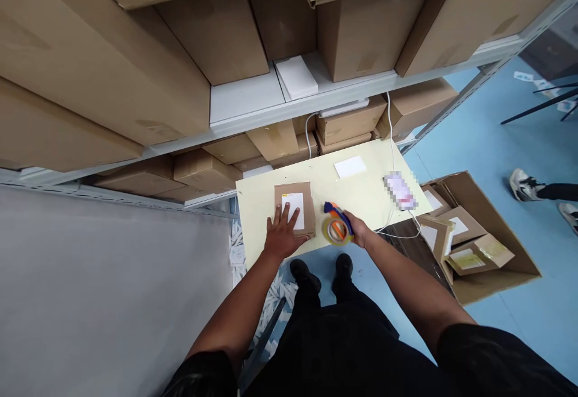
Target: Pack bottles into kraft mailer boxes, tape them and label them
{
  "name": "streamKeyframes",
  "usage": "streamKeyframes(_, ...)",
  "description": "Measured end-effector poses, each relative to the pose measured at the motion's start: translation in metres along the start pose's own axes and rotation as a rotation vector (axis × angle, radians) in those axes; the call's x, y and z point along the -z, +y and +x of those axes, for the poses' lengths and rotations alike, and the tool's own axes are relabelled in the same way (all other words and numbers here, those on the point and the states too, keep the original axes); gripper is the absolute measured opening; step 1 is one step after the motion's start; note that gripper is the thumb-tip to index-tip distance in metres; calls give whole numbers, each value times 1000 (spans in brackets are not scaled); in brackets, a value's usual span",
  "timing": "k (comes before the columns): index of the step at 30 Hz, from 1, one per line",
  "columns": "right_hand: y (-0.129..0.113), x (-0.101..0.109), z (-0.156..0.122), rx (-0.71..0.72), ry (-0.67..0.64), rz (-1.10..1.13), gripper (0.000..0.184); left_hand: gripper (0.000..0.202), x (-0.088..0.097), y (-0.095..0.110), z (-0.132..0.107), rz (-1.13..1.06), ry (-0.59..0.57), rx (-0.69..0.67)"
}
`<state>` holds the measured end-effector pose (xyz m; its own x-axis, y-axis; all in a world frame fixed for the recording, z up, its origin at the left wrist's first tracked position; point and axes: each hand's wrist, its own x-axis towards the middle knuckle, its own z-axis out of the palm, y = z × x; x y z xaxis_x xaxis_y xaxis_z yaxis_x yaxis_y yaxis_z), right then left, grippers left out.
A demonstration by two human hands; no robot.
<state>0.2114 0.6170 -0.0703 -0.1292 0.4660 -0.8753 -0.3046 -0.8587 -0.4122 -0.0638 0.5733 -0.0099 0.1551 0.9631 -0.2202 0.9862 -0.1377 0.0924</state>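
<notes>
head view has your left hand [284, 235] spread flat on the small carton [307, 211] near the front edge of the bench [258, 222], right hand [358, 229] gripping the tape dispenser [338, 227], and that carton looks light, stiff, best held by its sides.

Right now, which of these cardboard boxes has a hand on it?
The labelled box beneath the left hand: it alone lies on the cream table, while others sit on shelves or in the large open carton.

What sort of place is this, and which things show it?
Probably a storeroom packing station: cardboard boxes crowd the metal shelving, the right hand holds a tape dispenser, and labelled parcels lie in an open carton.
</notes>
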Motion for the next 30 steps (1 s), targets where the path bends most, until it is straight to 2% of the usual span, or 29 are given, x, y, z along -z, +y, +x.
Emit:
streamKeyframes(1,21,12,-9,-43,29,44,40,105,-1,3,1,-13,10,16)
streamKeyframes(4,88,32,-35,-198,-44,142,48,106,-5,17,4,-69,57,71)
streamKeyframes(6,119,25,-45,-235,-101,216,51,107,-9,31,2,-118,79,102)
streamKeyframes(8,128,8,-45,-253,-141,280,52,106,-13,47,-4,-164,87,117)
streamKeyframes(10,112,-9,-37,-229,-152,327,54,103,-17,60,-16,-184,81,113)
streamKeyframes(13,59,-24,-16,-176,-131,292,56,99,-15,63,-34,-139,33,67)
streamKeyframes(15,19,-29,-1,-183,-92,156,54,90,-7,49,-37,-90,-34,14)
streamKeyframes(18,-29,-36,17,-168,-63,-97,50,73,8,14,-26,-34,-109,-102)
streamKeyframes(21,-53,-44,26,-172,-36,-273,45,87,16,-16,-11,28,-47,-62)
streamKeyframes(24,-53,-39,25,-157,-43,-279,41,101,13,-24,-5,45,-2,32)
streamKeyframes(26,-39,-24,19,-110,-33,-242,41,102,9,-21,-4,36,-12,53)
streamKeyframes(28,-12,-3,8,-47,6,-170,41,103,6,-16,-4,19,-26,78)
streamKeyframes(30,26,15,-5,-4,61,-80,41,103,4,-11,-2,-6,-26,113)
